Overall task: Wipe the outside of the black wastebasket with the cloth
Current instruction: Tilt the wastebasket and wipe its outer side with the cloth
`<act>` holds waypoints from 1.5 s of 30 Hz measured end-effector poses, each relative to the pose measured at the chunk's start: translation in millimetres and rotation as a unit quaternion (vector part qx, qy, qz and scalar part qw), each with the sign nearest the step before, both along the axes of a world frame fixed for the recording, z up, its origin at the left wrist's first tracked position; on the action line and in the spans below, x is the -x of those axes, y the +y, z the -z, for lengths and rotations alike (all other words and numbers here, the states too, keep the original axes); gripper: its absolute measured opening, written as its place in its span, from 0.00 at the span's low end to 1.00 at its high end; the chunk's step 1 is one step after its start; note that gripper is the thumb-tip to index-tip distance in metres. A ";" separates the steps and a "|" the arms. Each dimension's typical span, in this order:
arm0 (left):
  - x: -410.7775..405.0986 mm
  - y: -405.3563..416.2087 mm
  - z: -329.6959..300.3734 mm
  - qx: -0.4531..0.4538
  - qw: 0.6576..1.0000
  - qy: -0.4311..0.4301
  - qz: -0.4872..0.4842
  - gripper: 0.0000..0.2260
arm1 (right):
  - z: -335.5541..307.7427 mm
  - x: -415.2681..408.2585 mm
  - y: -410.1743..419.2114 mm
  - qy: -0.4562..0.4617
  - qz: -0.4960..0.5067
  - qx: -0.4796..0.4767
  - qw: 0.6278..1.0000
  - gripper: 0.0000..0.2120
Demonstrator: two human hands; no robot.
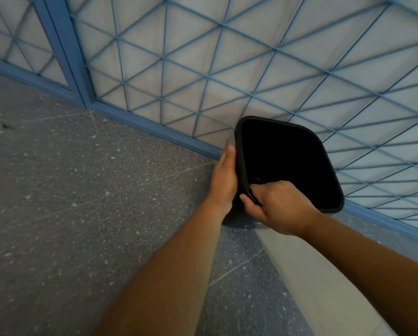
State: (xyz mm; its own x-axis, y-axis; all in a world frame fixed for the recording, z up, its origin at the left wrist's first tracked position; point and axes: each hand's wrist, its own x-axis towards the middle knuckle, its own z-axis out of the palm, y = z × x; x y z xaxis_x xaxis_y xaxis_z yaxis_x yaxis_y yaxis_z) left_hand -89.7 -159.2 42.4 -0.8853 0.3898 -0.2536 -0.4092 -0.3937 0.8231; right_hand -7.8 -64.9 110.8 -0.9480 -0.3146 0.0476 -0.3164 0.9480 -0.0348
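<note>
black wastebasket [287,163] — right hand [273,206] pinches the near rim, left hand [224,177] lies flat on its side; no cloth visible, fetch it first.

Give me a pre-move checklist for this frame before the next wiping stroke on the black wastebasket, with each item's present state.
1. Wastebasket steadied: ok. The right hand grips the near rim of the black wastebasket, thumb outside, fingers curled over the edge.
2. Left hand on the outer wall: ok. The left hand lies flat along the wastebasket's left side, fingers straight.
3. Cloth under the left hand: cannot tell. No cloth shows in this view.
4. Wastebasket empty: cannot tell. The inside is uniformly dark.
5. Room to wipe the far side: not ok. The wastebasket sits close to the blue-gridded partition.
6. Footing on the speckled floor: cannot tell. The base is hidden.
</note>
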 end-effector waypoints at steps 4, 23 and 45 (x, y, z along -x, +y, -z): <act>-36.5 -4.0 14.1 0.009 0.999 -0.024 -0.032 0.25 | -1.3 -5.3 3.0 -0.018 -0.003 -0.007 1.000 0.17; -20.2 -8.0 26.5 0.080 0.996 0.026 -0.004 0.22 | -1.2 -0.9 -1.1 -0.050 -0.001 0.007 0.999 0.18; 22.4 3.6 20.9 0.075 0.997 0.005 -0.014 0.23 | 0.2 4.4 -3.8 -0.065 -0.003 -0.004 0.998 0.18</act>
State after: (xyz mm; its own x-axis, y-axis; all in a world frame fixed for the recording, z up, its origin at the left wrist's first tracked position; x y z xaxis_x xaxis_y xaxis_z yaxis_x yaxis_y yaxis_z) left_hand -112.1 -155.6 21.4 -0.8985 0.3222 -0.2980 -0.3905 -0.2769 0.8780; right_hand -12.2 -68.7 110.6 -0.9440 -0.3203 -0.0789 -0.3154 0.9465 -0.0682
